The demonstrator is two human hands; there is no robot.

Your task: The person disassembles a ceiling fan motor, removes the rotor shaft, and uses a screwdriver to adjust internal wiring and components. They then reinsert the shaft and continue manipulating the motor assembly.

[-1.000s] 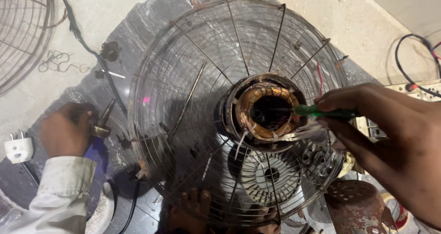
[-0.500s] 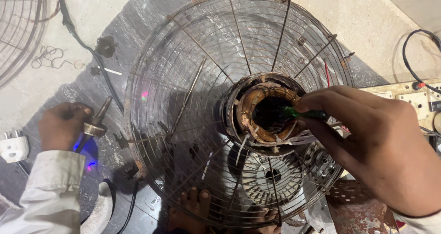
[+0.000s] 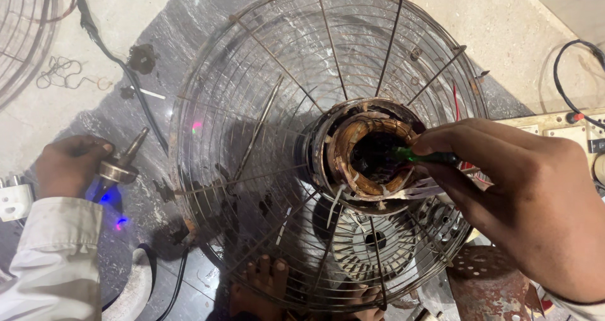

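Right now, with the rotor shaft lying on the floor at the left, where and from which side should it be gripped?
Grip the rotor shaft around its thick cylindrical drum, coming from the left as the left hand does. The thin spindle points up and to the right, too slim for a firm hold; the drum looks to fill the palm.

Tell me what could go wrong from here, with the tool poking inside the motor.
1. The right hand pushes a green-handled tool into the copper-wound round motor core; a slip might nick the windings.
2. That hand sits among the rusty wire fan guard; its wires could scrape it.
3. The left hand holds a metal rotor shaft on the floor, so the guard seems unsteadied and may shift.
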